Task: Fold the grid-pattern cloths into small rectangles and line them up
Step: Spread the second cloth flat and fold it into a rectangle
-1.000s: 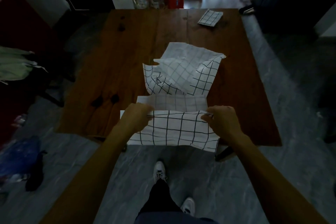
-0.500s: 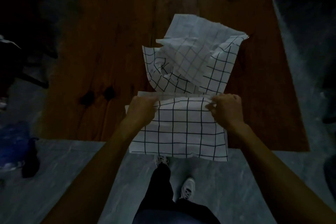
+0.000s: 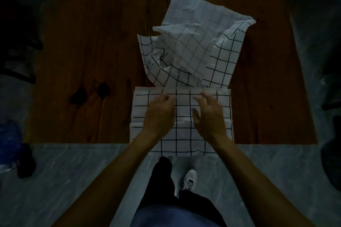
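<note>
My left hand (image 3: 160,114) and my right hand (image 3: 208,114) lie side by side on the folded grid-pattern cloth (image 3: 181,134), fingers loosely spread and pointing away from me, gripping nothing; the fingertips reach close to the cloth's far folded edge. The folded cloth sits at the near edge of the wooden bench (image 3: 88,61), its near strip hanging just past that edge over the grey floor (image 3: 73,171). Its layered far edge touches a second, crumpled grid-pattern cloth (image 3: 193,49), which lies heaped and creased farther back on the bench, part showing bold black lines and part a paler, fainter grid. Below the bench edge I see my dark trouser leg (image 3: 162,177) and a white sneaker (image 3: 190,179) on the floor.
</note>
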